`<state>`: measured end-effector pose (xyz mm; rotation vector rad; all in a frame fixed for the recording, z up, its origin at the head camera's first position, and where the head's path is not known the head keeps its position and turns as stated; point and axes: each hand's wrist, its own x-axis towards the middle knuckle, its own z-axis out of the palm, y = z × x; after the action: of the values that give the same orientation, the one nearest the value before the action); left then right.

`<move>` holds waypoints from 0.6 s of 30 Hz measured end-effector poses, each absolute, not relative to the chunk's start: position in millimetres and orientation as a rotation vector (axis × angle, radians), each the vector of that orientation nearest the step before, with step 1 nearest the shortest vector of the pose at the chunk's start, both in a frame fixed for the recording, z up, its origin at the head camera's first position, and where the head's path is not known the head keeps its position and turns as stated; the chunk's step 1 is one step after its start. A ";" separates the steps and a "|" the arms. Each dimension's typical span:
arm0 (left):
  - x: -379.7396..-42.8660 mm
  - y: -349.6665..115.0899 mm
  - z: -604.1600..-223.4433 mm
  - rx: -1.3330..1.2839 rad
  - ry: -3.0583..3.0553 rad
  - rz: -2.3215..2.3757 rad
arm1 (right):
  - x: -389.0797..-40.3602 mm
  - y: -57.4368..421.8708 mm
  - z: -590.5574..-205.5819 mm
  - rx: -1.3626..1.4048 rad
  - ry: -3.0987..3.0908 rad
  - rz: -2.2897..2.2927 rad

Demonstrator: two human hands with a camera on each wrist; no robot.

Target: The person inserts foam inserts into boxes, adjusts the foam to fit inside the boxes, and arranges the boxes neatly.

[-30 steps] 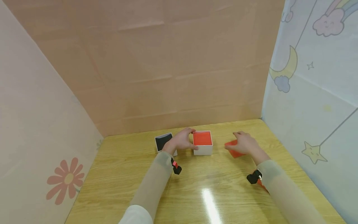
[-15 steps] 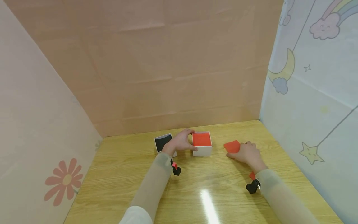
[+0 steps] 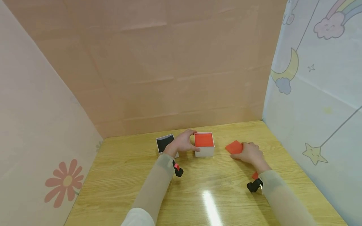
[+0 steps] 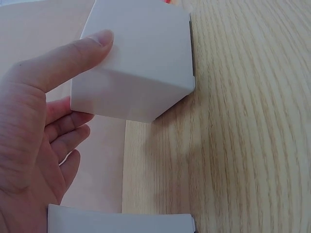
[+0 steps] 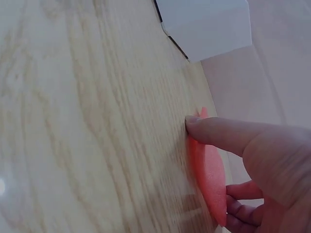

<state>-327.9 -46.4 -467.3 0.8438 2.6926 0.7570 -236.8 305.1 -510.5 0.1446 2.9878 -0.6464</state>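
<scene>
My left hand (image 3: 183, 141) grips the left side of a white open-topped box (image 3: 205, 152), thumb on the near wall and fingers round the back corner. Red cloth-like material (image 3: 204, 140) lies inside the box. To the right, my right hand (image 3: 251, 154) holds a red folded piece of thin cloth (image 3: 233, 147) at the tabletop. In the right wrist view, the thumb sits on one edge of the red piece (image 5: 211, 177) and the fingers are at its other side, partly hidden.
A second white box with a black inside (image 3: 165, 143) stands left of the first, partly covered by my left hand. Another red piece (image 3: 255, 175) shows beside my right wrist. The wooden table (image 3: 226, 188) meets a brown backdrop (image 3: 181, 78) and patterned side panels.
My right hand has moved back toward me and slightly right on the red cloth, which now shows more in front of the fingers. My left hand stays on the box.
</scene>
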 end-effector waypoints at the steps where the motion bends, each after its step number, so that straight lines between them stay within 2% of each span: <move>1: -327.8 -45.9 -467.2 0.842 2.693 0.757 | -238.2 306.4 -511.6 0.137 2.986 -0.656; 18: -327.3 -47.0 -471.1 0.791 2.688 0.798 | -238.5 305.8 -507.8 0.096 2.958 -0.745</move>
<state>-327.3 -47.0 -471.1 0.7911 2.6882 0.7982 -238.5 305.8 -507.8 0.0958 2.9577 -0.7451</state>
